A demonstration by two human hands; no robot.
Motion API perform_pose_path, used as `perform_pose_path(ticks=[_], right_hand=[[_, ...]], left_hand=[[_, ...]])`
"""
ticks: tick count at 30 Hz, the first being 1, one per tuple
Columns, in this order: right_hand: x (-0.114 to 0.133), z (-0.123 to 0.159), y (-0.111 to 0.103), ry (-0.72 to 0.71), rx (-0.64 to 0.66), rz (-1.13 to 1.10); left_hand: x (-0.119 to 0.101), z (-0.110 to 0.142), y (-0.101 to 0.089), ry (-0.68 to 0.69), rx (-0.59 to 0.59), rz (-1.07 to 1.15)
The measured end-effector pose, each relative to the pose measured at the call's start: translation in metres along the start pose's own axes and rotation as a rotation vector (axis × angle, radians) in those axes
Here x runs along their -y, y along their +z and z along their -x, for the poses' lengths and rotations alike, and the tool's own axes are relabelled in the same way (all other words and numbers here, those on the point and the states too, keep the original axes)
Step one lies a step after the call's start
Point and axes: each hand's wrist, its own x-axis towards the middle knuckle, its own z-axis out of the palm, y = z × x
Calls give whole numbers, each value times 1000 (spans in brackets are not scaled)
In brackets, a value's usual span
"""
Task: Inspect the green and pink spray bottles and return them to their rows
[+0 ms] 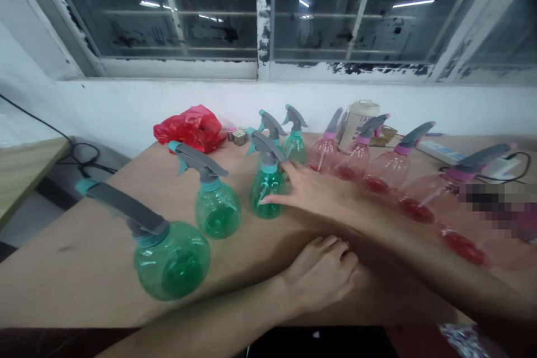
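My right hand [306,184] reaches in from the right and is closed around the body of a green spray bottle [267,207], thumb across its front, other fingers partly hidden behind it. My left hand [323,274] rests on the table with its fingers curled and nothing visible in them. To the left stand a green spray bottle [218,215] and a larger-looking nearer one [172,263], both with grey trigger heads. Behind the held bottle are another green spray bottle [295,148] and a partly hidden one [272,123]. All are upright.
Several pink spray bottles, such as one pink spray bottle [388,170], form a slanting row at right, partly behind my right arm. A red plastic bag [188,126], small boxes [240,136], a pale container [361,117] and a power strip [444,152] lie along the wall.
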Motion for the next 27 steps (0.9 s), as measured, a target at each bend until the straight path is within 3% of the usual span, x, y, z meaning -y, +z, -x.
perform_pose_path(ticks=[4, 12, 16, 27], right_hand=[[3, -17, 11, -12, -14, 4], [7, -36, 21, 18, 70, -202], [5, -43, 30, -2, 53, -263], [-3, -32, 26, 10, 57, -275]], left_hand=[[0, -1, 1, -2, 3, 19], [2, -2, -2, -24, 16, 52], [3, -2, -1, -42, 18, 66], [8, -3, -9, -86, 23, 137]])
